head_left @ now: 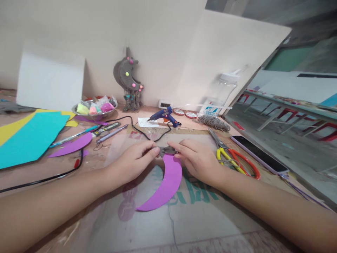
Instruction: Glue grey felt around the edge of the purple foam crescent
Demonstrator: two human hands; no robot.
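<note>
pinching grey material [167,150], both hands' [138,156] [201,160] fingers [154,152] partly hide it atop a purple crescent [172,177].

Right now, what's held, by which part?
Left hand and right hand hold grey material by opposite ends, at the top of the purple crescent.

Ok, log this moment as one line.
left hand: pinching gray piece | right hand: touching gray piece | purple crescent: far end at gray piece | glue gun: beyond hands

Purple crescent [173,172] between left hand [140,154] and right hand [197,158].
Blue glue gun [163,114] beyond both; turquoise sheet [34,138] to their left.
</note>
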